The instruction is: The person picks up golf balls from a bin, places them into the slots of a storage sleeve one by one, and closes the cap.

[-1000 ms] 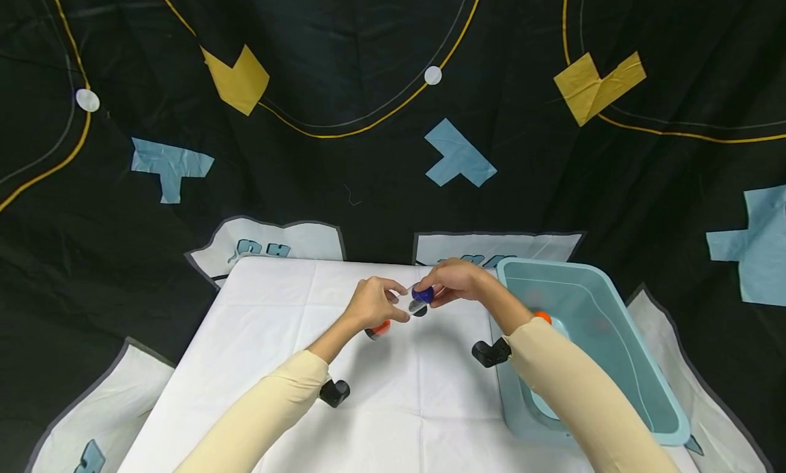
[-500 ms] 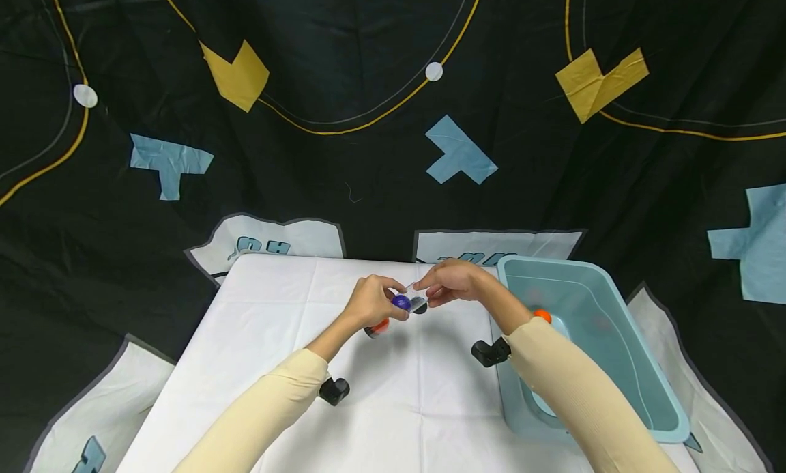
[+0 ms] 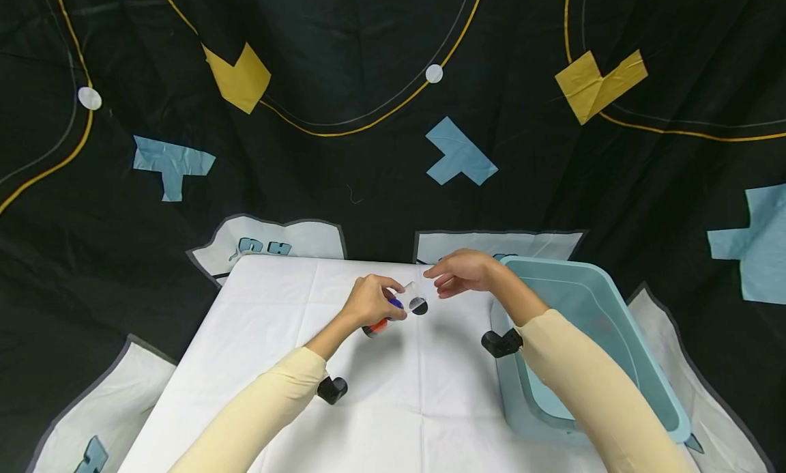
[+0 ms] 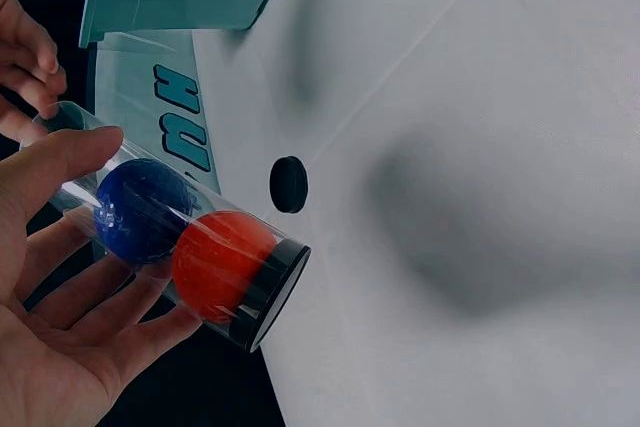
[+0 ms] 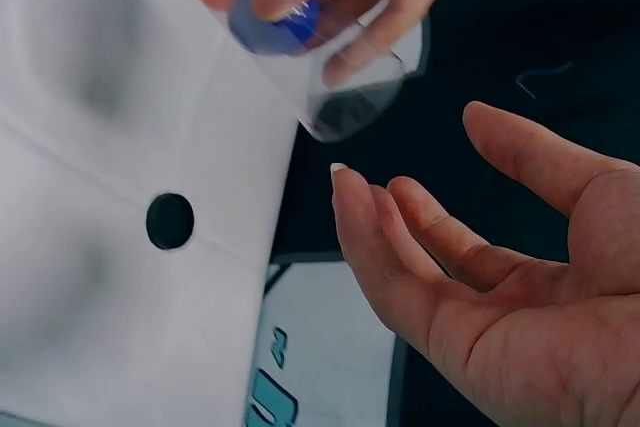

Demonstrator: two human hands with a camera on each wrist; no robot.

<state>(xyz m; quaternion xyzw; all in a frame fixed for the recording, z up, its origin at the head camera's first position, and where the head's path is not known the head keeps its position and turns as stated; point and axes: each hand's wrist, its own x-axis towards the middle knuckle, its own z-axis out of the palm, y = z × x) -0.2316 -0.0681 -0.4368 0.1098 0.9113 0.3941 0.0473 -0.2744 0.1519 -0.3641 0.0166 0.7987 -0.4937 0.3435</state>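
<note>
My left hand (image 3: 371,301) grips a clear tube (image 5: 355,112) tilted above the table. Inside it, a blue ball (image 4: 140,209) sits against an orange-red ball (image 4: 222,265), which rests by the black cap (image 4: 272,297) closing the lower end. The tube's upper end, without a cap, points toward my right hand (image 5: 500,287). That hand holds nothing, its fingers loosely bent, a short gap from the tube in the head view. A loose round black cap (image 4: 289,184) lies on the white cloth beneath, also seen in the right wrist view.
A light teal bin (image 3: 589,271) stands on the right side of the white-covered table (image 3: 344,418); my right forearm crosses over it. Behind the table hangs a black cloth (image 3: 344,186) with yellow and blue tape shapes.
The blue ball, at my right fingertips by the tube's mouth, has slid down the tube toward my left hand. My right hand has let go and drawn back up and right.
</note>
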